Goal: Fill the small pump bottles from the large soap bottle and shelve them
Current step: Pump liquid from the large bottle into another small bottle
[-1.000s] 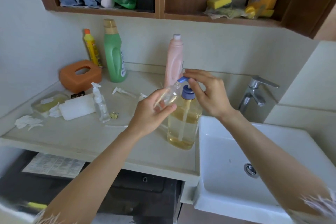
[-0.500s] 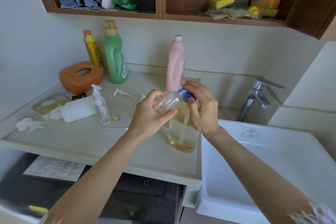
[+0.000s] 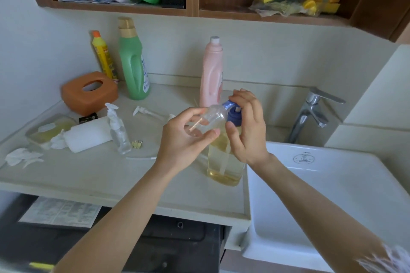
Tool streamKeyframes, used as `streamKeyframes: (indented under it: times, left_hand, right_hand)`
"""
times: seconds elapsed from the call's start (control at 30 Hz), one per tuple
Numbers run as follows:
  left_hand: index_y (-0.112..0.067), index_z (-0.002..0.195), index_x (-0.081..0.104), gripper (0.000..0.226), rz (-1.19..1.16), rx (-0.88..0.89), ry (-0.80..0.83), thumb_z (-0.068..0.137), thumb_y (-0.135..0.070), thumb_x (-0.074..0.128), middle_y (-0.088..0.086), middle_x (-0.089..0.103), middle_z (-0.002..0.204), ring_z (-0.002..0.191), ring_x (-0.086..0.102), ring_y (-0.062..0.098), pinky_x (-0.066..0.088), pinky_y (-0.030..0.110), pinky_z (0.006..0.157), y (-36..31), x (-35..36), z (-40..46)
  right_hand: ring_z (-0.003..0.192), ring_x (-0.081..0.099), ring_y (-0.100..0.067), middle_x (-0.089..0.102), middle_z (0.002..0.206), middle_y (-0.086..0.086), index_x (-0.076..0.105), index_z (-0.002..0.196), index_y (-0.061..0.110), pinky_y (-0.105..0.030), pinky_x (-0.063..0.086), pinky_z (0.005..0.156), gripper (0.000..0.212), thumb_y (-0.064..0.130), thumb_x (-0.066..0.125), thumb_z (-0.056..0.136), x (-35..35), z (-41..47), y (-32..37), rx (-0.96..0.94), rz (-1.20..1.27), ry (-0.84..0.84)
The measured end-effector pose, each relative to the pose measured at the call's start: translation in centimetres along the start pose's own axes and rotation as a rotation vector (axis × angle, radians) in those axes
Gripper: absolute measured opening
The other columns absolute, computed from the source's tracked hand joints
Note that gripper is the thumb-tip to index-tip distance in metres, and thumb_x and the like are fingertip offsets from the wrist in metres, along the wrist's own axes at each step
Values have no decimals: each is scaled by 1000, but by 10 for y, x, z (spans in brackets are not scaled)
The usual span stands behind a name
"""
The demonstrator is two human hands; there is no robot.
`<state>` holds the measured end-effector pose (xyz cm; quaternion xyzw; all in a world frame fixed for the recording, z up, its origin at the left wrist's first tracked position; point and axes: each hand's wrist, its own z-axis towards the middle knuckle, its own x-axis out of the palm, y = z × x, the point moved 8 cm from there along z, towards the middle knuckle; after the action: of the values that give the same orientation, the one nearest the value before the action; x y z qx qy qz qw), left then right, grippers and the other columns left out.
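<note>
The large soap bottle (image 3: 224, 162), clear with yellow liquid and a blue pump, stands on the counter (image 3: 93, 173) by the sink. My left hand (image 3: 184, 139) holds a small clear bottle (image 3: 213, 116) tilted, its open mouth against the blue pump spout. My right hand (image 3: 246, 126) rests on top of the pump head, fingers curled over it. Another small pump bottle (image 3: 118, 131) with its white pump on stands upright further left. A loose white pump (image 3: 145, 112) lies on the counter behind it.
A pink bottle (image 3: 211, 73), green bottle (image 3: 133, 62) and yellow bottle (image 3: 104, 55) stand against the wall. An orange tissue box (image 3: 88, 93), white roll (image 3: 88, 134) and soap dish (image 3: 48, 129) are left. White sink (image 3: 332, 184) and tap (image 3: 310, 113) are right. Wooden shelves (image 3: 193, 12) hang above.
My right hand has dropped lower with the pump head, its fingers curling over the top. The small bottle stays tilted at the spout in my left hand.
</note>
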<state>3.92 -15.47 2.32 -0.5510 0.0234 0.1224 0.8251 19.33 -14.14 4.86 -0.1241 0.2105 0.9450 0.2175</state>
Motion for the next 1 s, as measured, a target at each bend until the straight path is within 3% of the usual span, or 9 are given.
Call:
streamKeyframes:
  times: [0.13,0.23,0.33,0.43,0.57,0.67,0.8,1.0]
  left_hand:
    - [-17,111,68,43,14,-34,34,71,-14,84,4,71,100,90,68,18,51,16,75,12,2,2]
    - [-16,111,68,43,-3,-48,46,71,-14,84,2,71,101,90,68,14,51,16,76,15,1,3]
    - [-25,105,67,40,-25,-32,60,71,-11,84,-2,71,99,84,67,8,49,13,74,9,0,4]
    - [-30,104,67,40,-24,-5,64,66,-22,78,-6,71,99,74,65,9,50,15,72,-2,-2,7]
    - [-21,110,68,46,-21,-28,69,65,-27,74,-6,72,99,67,63,9,52,20,71,-1,0,6]
    - [-19,112,68,48,-26,-28,68,65,-27,75,-3,72,99,72,65,13,54,23,73,1,2,4]
    - [-20,110,68,41,0,-51,74,71,-15,82,-6,71,100,76,65,7,51,17,74,10,1,4]
    - [-20,111,69,42,34,-85,60,72,-12,82,-4,70,100,70,62,10,52,17,70,14,-2,3]
  right_hand:
    - [115,52,-30,61,113,-17,60,106,-7,-42,42,93,51,36,35,95,3,-9,-9,2,-106,-32]
    - [113,53,-28,62,111,-17,61,105,-7,-40,43,93,56,40,31,97,6,-12,-6,16,-125,-26]
    - [111,52,-25,60,112,-16,61,107,-6,-27,40,96,59,44,30,98,2,-3,0,48,-107,17]
    - [104,57,-22,62,112,-9,63,107,1,-17,40,90,59,47,28,99,-9,12,3,49,-114,54]
    - [112,56,-24,62,117,-11,64,111,-1,-21,40,97,60,46,29,99,-12,11,5,51,-121,77]
    - [115,53,-29,60,115,-18,62,109,-8,-26,38,100,48,32,38,94,-8,3,9,23,-131,-7]
    - [110,52,-28,62,107,-18,63,102,-7,-37,42,93,41,23,41,88,0,-5,7,14,-153,-80]
    - [109,52,-23,63,109,-13,65,104,-2,-42,45,87,42,26,38,90,5,-11,2,25,-180,-30]
